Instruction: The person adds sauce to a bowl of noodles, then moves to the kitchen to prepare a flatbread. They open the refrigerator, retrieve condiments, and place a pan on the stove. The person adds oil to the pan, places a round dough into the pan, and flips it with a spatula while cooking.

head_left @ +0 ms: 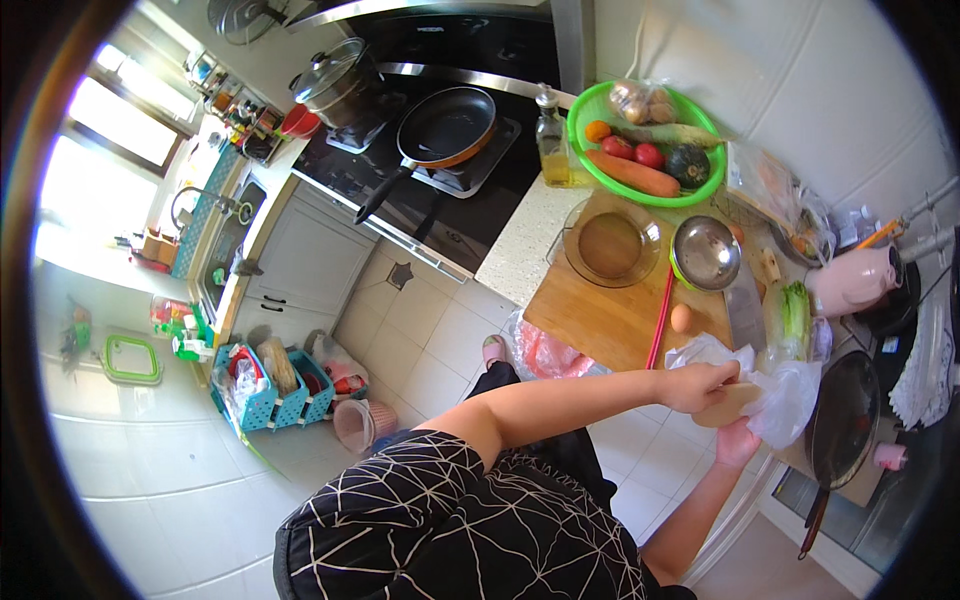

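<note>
My left hand (701, 386) reaches across and grips the upper edge of a flat, round, pale beige food piece (721, 406), perhaps flatbread or dough wrappers. From below, my right hand (736, 442) holds the same piece, its fingers partly hidden by a thin white plastic bag (784, 405) that hangs around it. A brown egg (681, 318) rests on the wooden cutting board (592, 322) just beyond my left hand. Red chopsticks (660, 319) lie on the board, beside a metal bowl (706, 253) and a clear glass dish (611, 247). A cleaver blade (745, 307) is at the board's right edge.
A green basket (571, 135) of vegetables and an oil bottle (553, 142) stand behind the board. On the stove sit a frying pan (448, 126) and a lidded pot (337, 82). Celery (795, 315), a pink container (855, 279) and another pan (844, 420) are at right.
</note>
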A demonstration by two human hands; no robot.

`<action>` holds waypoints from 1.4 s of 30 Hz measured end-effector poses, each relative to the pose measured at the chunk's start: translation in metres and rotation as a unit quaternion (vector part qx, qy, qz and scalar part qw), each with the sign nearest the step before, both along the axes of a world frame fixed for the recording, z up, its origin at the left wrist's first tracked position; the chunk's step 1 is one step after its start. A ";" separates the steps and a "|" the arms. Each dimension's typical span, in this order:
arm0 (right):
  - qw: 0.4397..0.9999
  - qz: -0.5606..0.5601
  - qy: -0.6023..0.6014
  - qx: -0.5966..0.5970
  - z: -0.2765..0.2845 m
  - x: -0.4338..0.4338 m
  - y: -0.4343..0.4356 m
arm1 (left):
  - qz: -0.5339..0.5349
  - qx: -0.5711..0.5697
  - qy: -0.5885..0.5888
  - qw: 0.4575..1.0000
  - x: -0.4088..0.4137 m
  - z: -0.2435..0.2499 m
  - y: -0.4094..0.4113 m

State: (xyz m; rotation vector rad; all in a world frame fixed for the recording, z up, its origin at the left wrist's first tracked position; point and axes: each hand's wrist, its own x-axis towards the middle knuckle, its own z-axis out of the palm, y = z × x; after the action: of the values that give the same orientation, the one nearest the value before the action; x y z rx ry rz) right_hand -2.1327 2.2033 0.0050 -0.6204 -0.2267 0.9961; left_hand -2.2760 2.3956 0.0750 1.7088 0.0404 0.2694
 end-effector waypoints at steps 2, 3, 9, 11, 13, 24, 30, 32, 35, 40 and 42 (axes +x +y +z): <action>0.999 -0.005 -0.022 -0.039 0.010 0.003 0.005 | 0.007 0.039 0.042 0.998 -0.015 0.022 0.012; 0.994 -0.033 -0.058 -0.083 0.013 0.005 0.010 | 0.011 0.055 0.054 0.997 -0.022 0.030 0.018; 0.967 -0.086 -0.183 -0.156 0.031 -0.020 0.045 | 0.094 0.071 0.117 0.986 -0.080 0.053 0.034; 0.970 -0.121 -0.132 -0.163 0.035 -0.037 0.065 | 0.120 0.113 0.145 0.976 -0.098 0.057 0.034; 0.964 -0.114 -0.117 -0.210 0.043 -0.054 0.071 | 0.133 0.159 0.104 0.973 -0.114 0.060 0.041; 0.759 -0.318 -0.412 -0.392 -0.016 0.026 0.062 | 0.364 -0.314 -0.002 0.877 -0.211 0.047 0.061; 0.529 -0.232 -0.682 -0.449 -0.038 0.010 0.065 | 0.481 -0.380 -0.020 0.790 -0.270 0.042 0.077; 0.425 -0.202 -0.731 -0.494 -0.040 0.006 0.070 | 0.490 -0.368 -0.018 0.790 -0.285 0.041 0.079; 0.307 -0.184 -0.766 -0.534 -0.035 0.008 0.075 | 0.523 -0.360 -0.024 0.773 -0.303 0.041 0.081; 0.293 -0.255 -0.746 -0.541 -0.006 0.006 0.079 | 0.555 -0.389 -0.049 0.733 -0.326 0.046 0.079; 0.319 -0.327 -0.740 -0.495 0.014 -0.007 0.089 | 0.548 -0.406 -0.079 0.727 -0.333 0.046 0.080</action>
State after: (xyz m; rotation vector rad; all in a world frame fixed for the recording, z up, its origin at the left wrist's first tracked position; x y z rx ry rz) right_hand -2.1392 2.2919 0.0190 -2.4790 -0.8919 -0.7972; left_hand -2.6095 2.4759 0.1213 0.5852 0.9361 1.0941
